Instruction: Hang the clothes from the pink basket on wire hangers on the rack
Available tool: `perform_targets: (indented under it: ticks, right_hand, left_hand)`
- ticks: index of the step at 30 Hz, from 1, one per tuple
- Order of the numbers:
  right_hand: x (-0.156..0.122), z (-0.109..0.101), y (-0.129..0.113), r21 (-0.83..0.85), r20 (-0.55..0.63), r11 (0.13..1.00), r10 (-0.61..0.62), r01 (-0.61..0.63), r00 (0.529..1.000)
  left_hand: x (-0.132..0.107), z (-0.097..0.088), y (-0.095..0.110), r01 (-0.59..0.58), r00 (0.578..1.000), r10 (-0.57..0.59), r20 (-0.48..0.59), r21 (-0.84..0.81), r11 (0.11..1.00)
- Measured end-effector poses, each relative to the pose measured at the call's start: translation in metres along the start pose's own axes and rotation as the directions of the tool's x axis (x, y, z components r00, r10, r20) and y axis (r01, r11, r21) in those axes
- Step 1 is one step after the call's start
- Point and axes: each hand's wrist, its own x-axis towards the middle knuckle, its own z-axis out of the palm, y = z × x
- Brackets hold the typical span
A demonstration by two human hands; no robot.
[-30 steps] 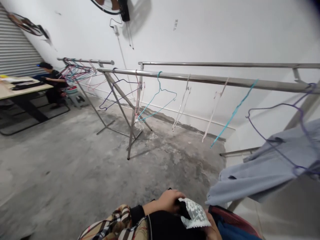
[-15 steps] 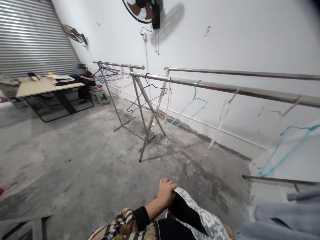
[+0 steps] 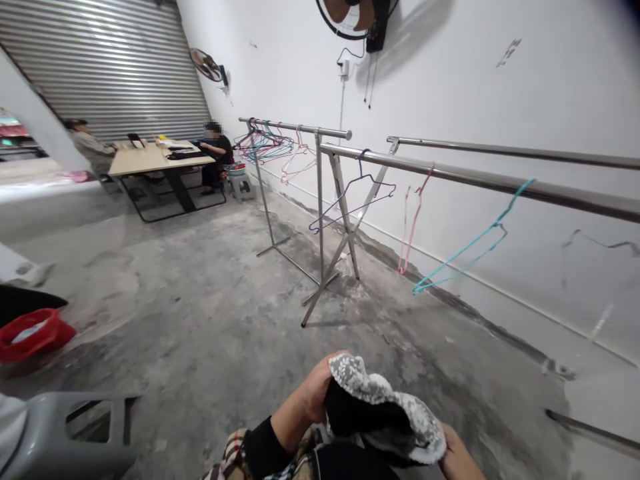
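Note:
A grey-and-white patterned garment [image 3: 377,390] with a black inside spans my two hands, low in the view and close to my body. My left hand [image 3: 316,392] grips its upper left edge, the fingers partly hidden behind the cloth. On the lower right, my right hand [image 3: 459,455] has hold of the other end, its fingers mostly hidden by the fabric. Between the hands the patterned edge is wavy and bunched, and the black inside [image 3: 367,417] faces up.
Metal clothes racks [image 3: 450,171] ahead carry a purple hanger [image 3: 353,193], a pink hanger [image 3: 413,230] and a turquoise hanger [image 3: 460,253]. At left are a grey stool [image 3: 50,427] and a red bag [image 3: 45,337]. Two people sit at a far table [image 3: 145,160].
My view has swung left, bringing the stool and red bag into sight. The garment's edge is now bunched rather than drawn straight, and more of my right hand shows.

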Motion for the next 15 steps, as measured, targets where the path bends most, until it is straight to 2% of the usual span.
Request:
perform_targets:
  ticks: [3,6,9,12,15]
  right_hand:
    - [0.029,0.016,-0.019,-0.111,0.157,0.992,-0.036,0.054,0.987]
    - [0.050,0.024,-0.038,-0.277,0.175,0.953,-0.076,0.124,0.982]
    - [0.062,0.021,-0.072,-0.354,0.228,0.898,-0.188,0.261,0.955]
    - [0.068,0.009,-0.115,-0.339,0.145,0.876,-0.313,0.344,0.939]
    - [0.068,-0.004,-0.156,-0.270,-0.073,0.883,-0.417,0.384,0.906]
  left_hand:
    - [-0.016,-0.019,0.014,-0.023,0.995,0.028,0.097,-0.056,0.998]
    - [-0.025,-0.037,0.020,-0.054,0.990,0.069,0.126,-0.121,0.991]
    - [-0.030,-0.052,0.026,-0.114,0.984,0.136,0.117,-0.176,0.978]
    - [-0.035,-0.064,0.036,-0.134,0.981,0.160,0.106,-0.215,0.967]
    - [-0.041,-0.074,0.046,-0.127,0.984,0.153,0.091,-0.248,0.961]
